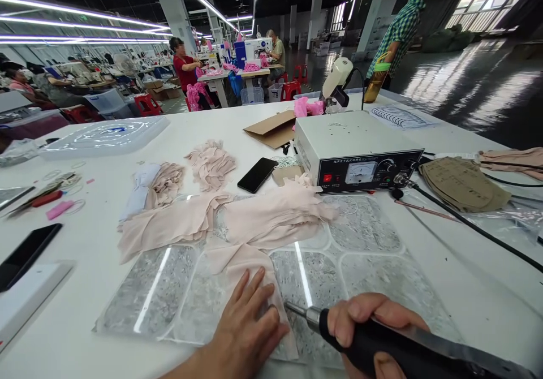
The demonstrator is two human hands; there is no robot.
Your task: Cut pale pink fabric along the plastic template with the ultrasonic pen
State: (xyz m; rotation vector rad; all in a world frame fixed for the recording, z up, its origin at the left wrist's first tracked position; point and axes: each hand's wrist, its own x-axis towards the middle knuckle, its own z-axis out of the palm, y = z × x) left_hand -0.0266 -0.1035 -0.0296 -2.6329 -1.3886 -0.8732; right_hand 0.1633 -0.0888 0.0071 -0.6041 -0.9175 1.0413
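Observation:
My left hand (250, 322) lies with its fingers stretched out on a thin beige fabric piece (248, 257), pressing it onto the grey marbled mat (161, 294). My right hand (373, 322) is wrapped around a black handpiece (407, 339) with a metal tip. That tip points left and is right beside the fabric's edge, close to my left fingers; I cannot tell whether it touches. Behind my left hand, two stacks of beige fabric, a left stack (169, 223) and a right stack (271, 212), lie across the back of the mat.
A control box (360, 153) with a dial and black cable stands at the back right. Around it are a phone (257, 175), cardboard (271, 129) and brown patterns (464, 184). A fabric heap (211, 164) lies further back. Another phone (27, 254) is left. People work beyond the table.

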